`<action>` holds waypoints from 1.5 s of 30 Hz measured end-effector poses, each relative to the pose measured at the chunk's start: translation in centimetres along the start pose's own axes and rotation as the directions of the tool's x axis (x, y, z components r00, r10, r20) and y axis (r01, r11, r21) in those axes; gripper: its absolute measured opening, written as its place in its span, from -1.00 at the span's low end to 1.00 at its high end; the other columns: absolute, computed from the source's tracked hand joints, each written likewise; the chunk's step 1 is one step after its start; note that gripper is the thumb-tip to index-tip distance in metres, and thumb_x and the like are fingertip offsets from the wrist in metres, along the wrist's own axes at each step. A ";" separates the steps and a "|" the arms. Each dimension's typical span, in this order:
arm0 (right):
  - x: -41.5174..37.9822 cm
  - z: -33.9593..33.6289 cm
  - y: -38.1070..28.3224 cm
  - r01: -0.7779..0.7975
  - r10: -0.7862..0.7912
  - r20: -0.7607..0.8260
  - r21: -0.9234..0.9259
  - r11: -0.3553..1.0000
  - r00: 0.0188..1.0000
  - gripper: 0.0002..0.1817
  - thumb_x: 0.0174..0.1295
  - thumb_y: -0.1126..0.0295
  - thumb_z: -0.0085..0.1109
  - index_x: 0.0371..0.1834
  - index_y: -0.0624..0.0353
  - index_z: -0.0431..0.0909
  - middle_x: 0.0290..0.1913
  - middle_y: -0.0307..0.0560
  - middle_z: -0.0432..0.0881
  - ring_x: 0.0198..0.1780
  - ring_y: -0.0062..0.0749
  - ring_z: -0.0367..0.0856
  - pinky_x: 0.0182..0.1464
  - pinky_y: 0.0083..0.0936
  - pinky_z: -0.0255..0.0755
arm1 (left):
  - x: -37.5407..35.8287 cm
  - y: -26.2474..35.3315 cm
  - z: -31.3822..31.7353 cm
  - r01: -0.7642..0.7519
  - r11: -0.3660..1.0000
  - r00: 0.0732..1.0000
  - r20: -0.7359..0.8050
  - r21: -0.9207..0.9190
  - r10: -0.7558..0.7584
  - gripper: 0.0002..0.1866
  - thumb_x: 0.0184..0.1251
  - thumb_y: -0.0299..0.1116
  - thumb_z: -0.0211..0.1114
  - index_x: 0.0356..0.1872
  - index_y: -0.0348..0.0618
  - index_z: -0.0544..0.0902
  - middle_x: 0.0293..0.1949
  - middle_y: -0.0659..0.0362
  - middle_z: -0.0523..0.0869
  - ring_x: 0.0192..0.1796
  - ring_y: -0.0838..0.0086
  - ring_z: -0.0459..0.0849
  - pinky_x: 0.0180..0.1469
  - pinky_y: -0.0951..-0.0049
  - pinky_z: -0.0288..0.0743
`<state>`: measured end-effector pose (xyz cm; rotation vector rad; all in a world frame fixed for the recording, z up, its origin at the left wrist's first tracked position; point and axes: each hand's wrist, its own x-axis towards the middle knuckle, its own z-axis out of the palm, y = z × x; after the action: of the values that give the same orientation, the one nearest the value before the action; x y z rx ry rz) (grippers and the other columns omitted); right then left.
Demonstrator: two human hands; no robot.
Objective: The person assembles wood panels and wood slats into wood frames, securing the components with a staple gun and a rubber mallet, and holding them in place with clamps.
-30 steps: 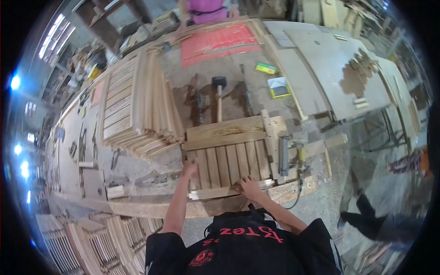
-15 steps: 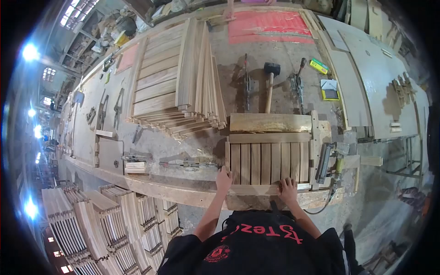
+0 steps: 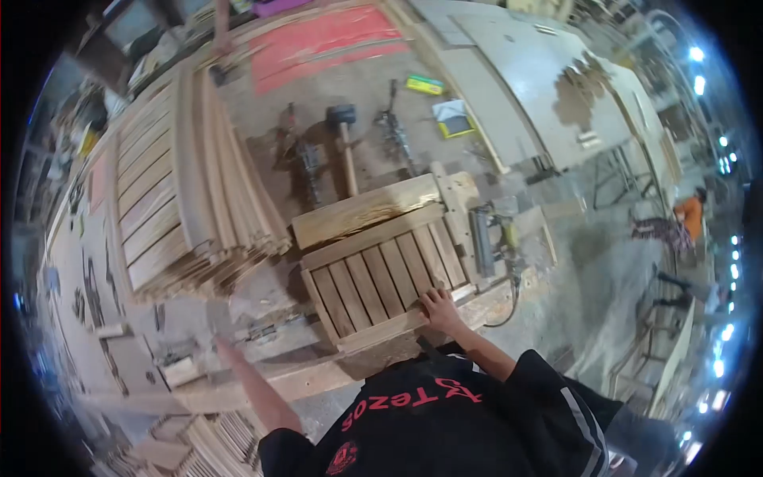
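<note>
Right hand (image 3: 439, 308): fingers bent over the near rail of the slatted panel (image 3: 377, 280); whether they pinch it, I cannot tell.
Left hand (image 3: 226, 347): blurred, off the panel, near a metal clamp (image 3: 274, 327); finger state cannot be told.
Thick board (image 3: 366, 211): beyond the right hand, along the panel's far rail.
Mallet (image 3: 344, 147): past that board, between two metal tools.
Panel stack (image 3: 155, 187): beyond the left hand.
Pneumatic tool (image 3: 482, 241): right of the right hand, beside the side strip (image 3: 455, 219).
</note>
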<state>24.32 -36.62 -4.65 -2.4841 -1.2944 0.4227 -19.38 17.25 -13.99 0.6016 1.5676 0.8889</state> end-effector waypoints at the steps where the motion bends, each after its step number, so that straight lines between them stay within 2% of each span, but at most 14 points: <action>1: -0.6 -0.1 -0.1 -0.039 0.039 -0.007 -0.004 0.999 0.999 -0.53 0.01 0.10 0.22 -0.03 0.08 0.48 -0.04 0.04 0.43 0.06 0.06 0.36 0.16 0.00 0.26 | -2.9 3.9 2.0 0.250 0.927 0.957 0.216 -0.281 -0.193 -0.39 0.28 0.21 0.08 0.04 -0.16 0.50 -0.08 0.09 0.59 -0.08 0.30 0.56 -0.17 0.21 0.42; 3: -0.1 -0.1 -0.1 -0.033 0.033 0.008 -0.001 0.999 0.999 -0.53 0.01 0.09 0.22 -0.03 0.06 0.48 -0.03 0.02 0.43 0.07 0.04 0.36 0.15 -0.02 0.27 | -6.7 5.6 3.3 0.089 0.933 0.929 -0.309 -0.348 -0.204 -0.31 0.22 0.35 0.00 0.04 -0.05 0.52 0.00 0.10 0.58 0.00 0.26 0.52 -0.05 0.14 0.39; 8: -0.1 -0.3 0.0 -0.054 0.054 -0.015 0.010 0.998 0.998 -0.54 0.02 0.06 0.22 -0.04 0.03 0.47 -0.04 0.00 0.43 0.09 0.03 0.35 0.15 -0.03 0.28 | -15.3 6.0 1.5 -0.098 0.877 0.979 0.112 -0.470 0.169 -0.38 0.20 0.33 0.00 -0.20 -0.09 0.56 -0.20 0.07 0.63 -0.14 0.23 0.57 0.00 0.10 0.42; 10: -0.1 -0.3 0.2 -0.067 0.067 0.034 0.007 0.998 0.997 -0.53 0.06 0.03 0.19 -0.01 0.01 0.46 -0.01 0.01 0.43 0.13 0.04 0.34 0.19 -0.02 0.29 | -17.4 5.2 0.9 -0.258 0.881 0.774 0.460 -0.397 0.434 -0.44 0.25 0.24 0.01 -0.35 -0.12 0.57 -0.31 0.05 0.63 -0.19 0.23 0.58 -0.02 0.15 0.44; 13: 0.1 -0.6 0.2 -0.032 0.037 -0.069 0.067 0.997 0.997 -0.58 -0.02 0.09 0.23 -0.12 0.03 0.48 -0.10 -0.01 0.42 0.02 -0.01 0.39 0.09 -0.09 0.32 | -22.2 4.1 6.6 -0.781 0.450 0.578 0.776 0.433 0.255 -0.63 0.38 -0.17 0.09 -0.63 -0.09 0.47 -0.57 0.24 0.55 -0.41 0.48 0.53 -0.35 0.44 0.33; 15: 0.3 -1.2 -0.3 -0.050 0.052 -0.032 0.066 0.997 0.998 -0.59 -0.02 0.09 0.23 -0.13 0.02 0.48 -0.11 -0.01 0.41 0.01 -0.02 0.40 0.08 -0.10 0.33 | -23.3 6.0 11.1 -0.557 0.258 0.780 0.604 0.789 -0.164 -0.51 0.36 -0.13 0.11 -0.77 -0.13 0.40 -0.72 0.30 0.46 -0.59 0.55 0.40 -0.50 0.39 0.22; 20: 0.6 -0.1 0.3 -0.062 0.063 -0.031 0.018 0.998 0.998 -0.61 -0.02 0.10 0.23 -0.15 0.02 0.48 -0.11 0.02 0.40 -0.02 0.02 0.39 0.05 -0.08 0.33 | -22.2 0.6 13.2 -0.934 -0.097 0.353 0.932 0.345 -0.086 -0.57 0.26 -0.17 0.27 -0.74 -0.21 0.50 -0.77 0.12 0.48 -0.72 0.35 0.44 -0.60 0.30 0.26; 27: 4.4 -0.3 1.3 -0.060 0.136 -0.203 0.343 0.937 0.970 -0.83 -0.01 0.34 0.32 -0.43 0.14 0.56 -0.44 0.00 0.55 -0.34 -0.09 0.55 -0.20 -0.18 0.45 | -28.7 0.0 19.6 -0.705 0.223 0.708 0.687 0.673 0.164 -0.75 0.18 -0.28 0.37 -0.57 -0.21 0.61 -0.70 0.12 0.54 -0.62 0.45 0.53 -0.47 0.41 0.40; 29: 12.2 -5.5 0.7 -0.098 0.284 -0.413 0.417 0.904 0.865 -0.87 0.05 0.39 0.31 -0.43 0.16 0.56 -0.51 -0.03 0.56 -0.44 -0.11 0.56 -0.29 -0.26 0.45 | -32.6 1.3 27.9 -0.741 0.493 0.629 0.727 0.456 0.274 -0.81 0.20 -0.34 0.36 -0.48 -0.25 0.63 -0.63 0.10 0.57 -0.55 0.57 0.50 -0.41 0.48 0.40; 35: 44.2 -22.8 6.0 0.197 0.121 -0.747 0.323 0.926 0.653 -0.74 0.15 0.36 0.29 -0.14 0.21 0.54 -0.14 -0.01 0.60 -0.11 -0.13 0.53 -0.01 -0.32 0.35 | -20.7 6.6 58.2 -0.862 0.466 0.499 0.503 0.202 0.706 -0.75 0.32 -0.23 0.26 -0.35 -0.24 0.60 -0.41 0.10 0.67 -0.33 0.43 0.66 -0.24 0.41 0.49; 39: 55.0 -23.2 10.4 -0.096 0.238 -0.032 0.859 0.503 0.971 -0.80 0.16 0.31 0.32 -0.37 0.23 0.59 -0.42 -0.10 0.57 -0.25 -0.38 0.54 -0.09 -0.43 0.37 | -6.5 6.1 73.6 -0.770 0.146 0.550 0.532 0.621 0.644 -0.64 0.14 -0.15 0.30 -0.28 -0.30 0.60 -0.33 -0.10 0.70 -0.21 0.12 0.72 -0.18 0.20 0.57; 41: 50.4 -23.2 7.3 -0.476 0.403 0.262 0.588 0.654 0.877 -0.71 0.18 0.37 0.28 -0.63 0.25 0.47 -0.65 -0.20 0.37 -0.45 -0.53 0.39 -0.32 -0.49 0.30 | -5.2 4.5 77.5 -0.708 0.103 0.647 0.584 0.698 0.489 -0.59 0.14 -0.10 0.30 -0.25 -0.31 0.59 -0.41 -0.07 0.68 -0.34 0.15 0.71 -0.32 0.21 0.57; 43: 46.5 -16.9 12.2 0.132 0.124 -0.219 0.861 0.491 0.968 -0.62 0.16 0.45 0.23 -0.73 0.27 0.29 -0.71 -0.25 0.20 -0.55 -0.54 0.18 -0.48 -0.47 0.09 | -5.5 5.5 79.2 -0.639 0.267 0.769 0.591 0.721 0.244 -0.54 0.20 0.00 0.27 -0.25 -0.30 0.58 -0.54 0.05 0.61 -0.53 0.26 0.62 -0.48 0.30 0.49; 45: 46.4 -16.7 10.9 0.171 0.170 -0.298 0.836 0.521 0.939 -0.61 0.15 0.48 0.20 -0.73 0.27 0.22 -0.71 -0.24 0.17 -0.56 -0.54 0.11 -0.50 -0.44 0.00 | -0.4 5.0 80.0 -0.413 0.707 0.782 0.622 0.574 -0.048 -0.47 0.29 0.13 0.19 -0.28 -0.27 0.58 -0.70 0.23 0.45 -0.74 0.46 0.42 -0.68 0.46 0.29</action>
<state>64.39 -6.35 0.77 -1.5793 -0.6567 0.4476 58.38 36.76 -12.40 1.4661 1.2009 0.1496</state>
